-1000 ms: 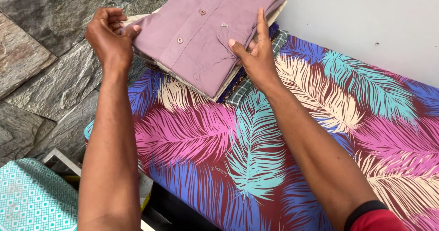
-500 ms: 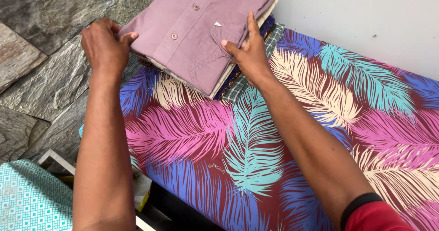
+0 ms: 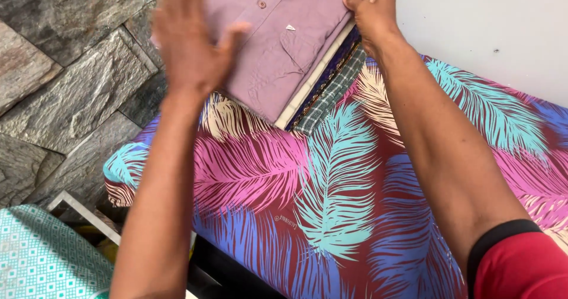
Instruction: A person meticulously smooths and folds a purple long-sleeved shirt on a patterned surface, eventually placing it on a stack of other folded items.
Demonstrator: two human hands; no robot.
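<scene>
A teal cloth with a white square pattern (image 3: 41,263) lies at the near left, below a wall of rough grey stone (image 3: 65,74). Just right of it, a padded board covered in feather-print fabric (image 3: 307,216) in pink, blue and turquoise runs away to the right along a plain white wall (image 3: 491,21).

The person's left hand (image 3: 189,44), blurred in motion, hovers with fingers spread wide over the left edge of a folded mauve shirt (image 3: 284,44); whether it touches the cloth cannot be told. The shirt, buttoned and pocket up, tops a small stack at the far end of the board, above a cream garment (image 3: 310,86), a dark blue patterned one (image 3: 328,74) and a grey checked one (image 3: 331,95), whose edges peek out on the right.

The right hand (image 3: 373,12) grips the shirt's far right corner, thumb on top and fingers curled around the edge. A red sleeve with a black cuff (image 3: 520,263) shows at the near right.

The step in hand looks like squaring the folded shirt on the pile. The next move would seem to call for both palms pressing down evenly, so the layers beneath stay aligned.
</scene>
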